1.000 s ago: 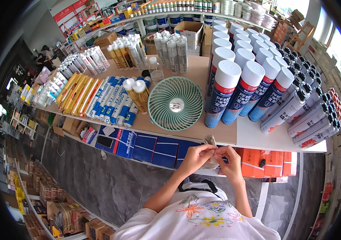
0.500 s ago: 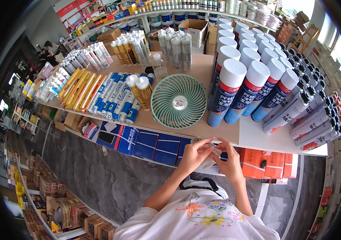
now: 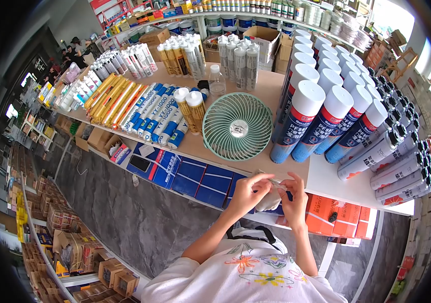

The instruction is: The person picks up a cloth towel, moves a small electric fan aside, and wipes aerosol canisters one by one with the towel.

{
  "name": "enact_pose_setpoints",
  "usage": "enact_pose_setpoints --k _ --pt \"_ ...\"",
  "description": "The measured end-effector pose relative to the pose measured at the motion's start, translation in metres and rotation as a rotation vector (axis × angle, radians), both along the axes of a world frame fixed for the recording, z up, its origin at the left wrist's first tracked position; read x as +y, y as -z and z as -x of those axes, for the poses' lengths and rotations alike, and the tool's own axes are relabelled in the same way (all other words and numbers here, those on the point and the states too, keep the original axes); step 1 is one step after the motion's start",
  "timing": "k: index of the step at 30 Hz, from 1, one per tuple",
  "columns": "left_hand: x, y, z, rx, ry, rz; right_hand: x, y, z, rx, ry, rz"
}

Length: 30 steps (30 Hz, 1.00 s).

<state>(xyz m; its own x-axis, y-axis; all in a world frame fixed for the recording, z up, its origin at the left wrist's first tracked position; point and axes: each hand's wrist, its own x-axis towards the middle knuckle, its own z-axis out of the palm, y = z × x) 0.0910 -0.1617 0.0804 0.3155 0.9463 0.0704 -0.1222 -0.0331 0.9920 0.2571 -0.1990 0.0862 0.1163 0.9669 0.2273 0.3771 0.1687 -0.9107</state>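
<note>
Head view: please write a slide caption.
Left hand and right hand hold a crumpled pale item near a table bearing a green grille.

One pale bundle (image 3: 269,202), one green grille (image 3: 238,128), one clear bottle (image 3: 217,84).

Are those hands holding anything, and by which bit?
Yes: the left hand and right hand pinch a crumpled, pale beige, cloth-like bundle around its upper part; the exact spot is partly hidden.

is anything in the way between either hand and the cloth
Nothing visible: the left hand and right hand both appear to pinch the pale cloth directly, near its upper end.
</note>
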Motion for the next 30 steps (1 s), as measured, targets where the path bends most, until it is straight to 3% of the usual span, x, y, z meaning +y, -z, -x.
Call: enact_pose_setpoints --k 2,4,7,10,15,18,30 --pt "0.003 -0.024 0.010 0.299 -0.054 -0.399 0.004 0.006 -0.005 0.159 -0.034 -0.060" --pt "0.007 -0.028 0.013 0.315 0.024 -0.400 0.004 -0.004 -0.006 0.120 -0.069 -0.061" --pt "0.014 -0.029 0.014 0.475 0.085 -0.713 0.000 -0.025 -0.008 0.024 -0.173 -0.053" --pt "0.016 -0.022 0.017 0.453 0.170 -0.595 0.000 -0.035 -0.012 0.013 -0.178 -0.081" --pt "0.004 -0.012 0.022 0.395 0.112 -0.555 0.001 -0.039 -0.025 0.034 -0.194 -0.116" --pt "-0.002 -0.004 0.028 0.257 0.146 -0.499 0.004 -0.043 -0.030 0.004 -0.188 -0.172" --pt "-0.006 0.004 0.038 0.515 0.019 -0.530 0.013 -0.055 -0.031 0.065 -0.146 -0.246"
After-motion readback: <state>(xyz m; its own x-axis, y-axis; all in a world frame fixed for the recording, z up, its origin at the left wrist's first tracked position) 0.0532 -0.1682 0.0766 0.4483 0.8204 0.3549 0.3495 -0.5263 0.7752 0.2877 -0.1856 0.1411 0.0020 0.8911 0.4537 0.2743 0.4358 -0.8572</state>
